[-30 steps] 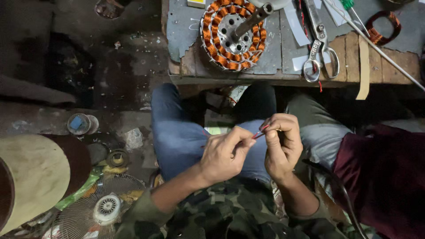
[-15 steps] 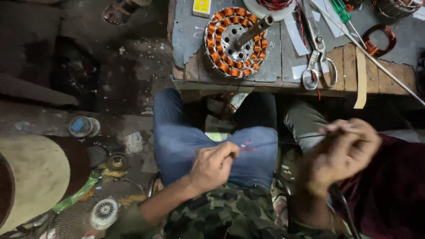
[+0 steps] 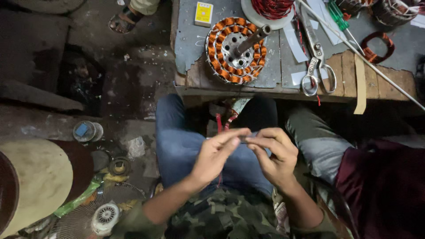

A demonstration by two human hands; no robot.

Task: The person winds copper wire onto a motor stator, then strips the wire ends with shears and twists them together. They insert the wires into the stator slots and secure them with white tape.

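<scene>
I sit at a low wooden bench (image 3: 385,86) with my jeans-clad knees under it. My left hand (image 3: 214,157) and my right hand (image 3: 276,155) meet above my lap, fingertips pinched together on a thin wire (image 3: 245,140) between them. A red strand (image 3: 219,123) hangs just beyond my left fingers. On the bench ahead stands a round motor stator (image 3: 221,59) with orange copper windings and a steel shaft. Steel scissors (image 3: 316,66) lie to its right.
The bench also carries a spool of red wire (image 3: 272,9), a yellow box (image 3: 203,13), a green screwdriver (image 3: 338,15), a copper coil (image 3: 376,46) and a long metal rod (image 3: 363,51). A person in maroon (image 3: 380,186) sits at my right. A fan guard (image 3: 97,217) lies on the floor.
Half a second ago my right hand was drawn out to the right, stretching the strand. It has come back to meet my left hand over my lap.
</scene>
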